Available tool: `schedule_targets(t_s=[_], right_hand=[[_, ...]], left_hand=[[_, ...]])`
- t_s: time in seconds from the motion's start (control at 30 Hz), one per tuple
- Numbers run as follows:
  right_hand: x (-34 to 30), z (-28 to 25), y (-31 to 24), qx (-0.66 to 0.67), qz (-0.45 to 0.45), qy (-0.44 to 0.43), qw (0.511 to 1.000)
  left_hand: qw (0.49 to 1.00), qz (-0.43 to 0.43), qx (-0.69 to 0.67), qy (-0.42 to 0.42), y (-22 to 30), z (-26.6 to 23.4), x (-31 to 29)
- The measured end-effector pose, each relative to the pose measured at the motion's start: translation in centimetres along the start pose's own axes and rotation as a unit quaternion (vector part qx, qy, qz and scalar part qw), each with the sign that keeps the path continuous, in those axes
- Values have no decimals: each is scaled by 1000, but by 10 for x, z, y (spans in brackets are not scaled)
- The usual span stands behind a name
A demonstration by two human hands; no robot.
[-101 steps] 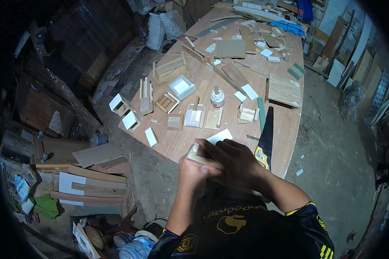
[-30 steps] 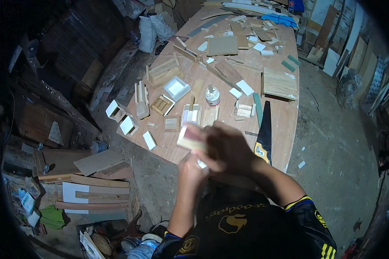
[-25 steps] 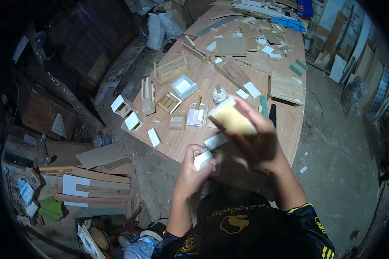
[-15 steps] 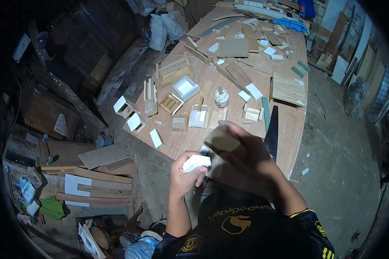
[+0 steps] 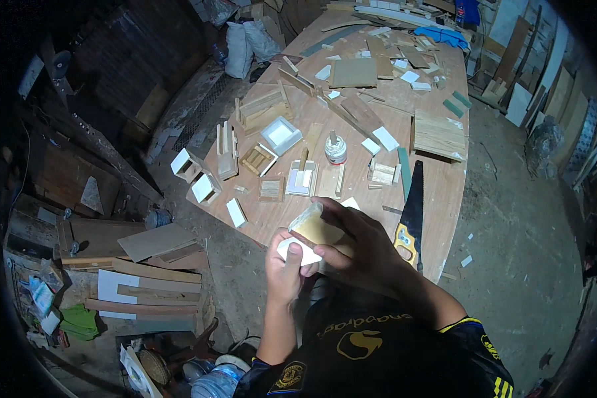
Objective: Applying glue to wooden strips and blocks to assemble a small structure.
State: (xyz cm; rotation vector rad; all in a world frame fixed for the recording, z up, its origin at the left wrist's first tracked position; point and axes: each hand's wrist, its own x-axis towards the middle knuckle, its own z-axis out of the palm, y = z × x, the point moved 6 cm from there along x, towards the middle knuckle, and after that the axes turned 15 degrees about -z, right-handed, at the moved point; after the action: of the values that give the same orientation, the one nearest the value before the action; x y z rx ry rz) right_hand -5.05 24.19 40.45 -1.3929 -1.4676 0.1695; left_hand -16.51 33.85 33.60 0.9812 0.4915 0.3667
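Note:
A small white-faced wooden piece (image 5: 300, 254) is gripped by my left hand (image 5: 284, 273), with the thumb across its face. Closed round a tan pad with a whitish, dusty edge (image 5: 317, 227), which looks like sandpaper, is my right hand (image 5: 365, 242). The pad's lower edge meets or overlaps the white piece; whether they press together I cannot tell. Both hands are above the table's near edge. Beyond them on the table lie a small wooden frame (image 5: 271, 189) and a white-and-wood piece (image 5: 302, 178) with a stick on it.
A white jar with a brush (image 5: 335, 151) stands mid-table (image 5: 272, 222). The handsaw (image 5: 411, 205) lies at the right, its yellow handle toward me. Small wooden boxes (image 5: 205, 188) crowd the left edge; a wooden box (image 5: 438, 134) sits right. Boards (image 5: 156, 240) lie on the floor at left.
My right hand has brought the tan pad left and down onto or against the white piece. The saw's yellow handle, hidden before, now shows. The view has shifted slightly.

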Motion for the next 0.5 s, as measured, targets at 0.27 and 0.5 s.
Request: schedule_targets(t_s=[0.27,0.5], right_hand=[[-7,18,-2,41,18,82,996],[0,19,-9,4,-1,69,998]], left_hand=[[960,108,-43,255,9,7,0],[952,125,-28,277,18,4,3]])
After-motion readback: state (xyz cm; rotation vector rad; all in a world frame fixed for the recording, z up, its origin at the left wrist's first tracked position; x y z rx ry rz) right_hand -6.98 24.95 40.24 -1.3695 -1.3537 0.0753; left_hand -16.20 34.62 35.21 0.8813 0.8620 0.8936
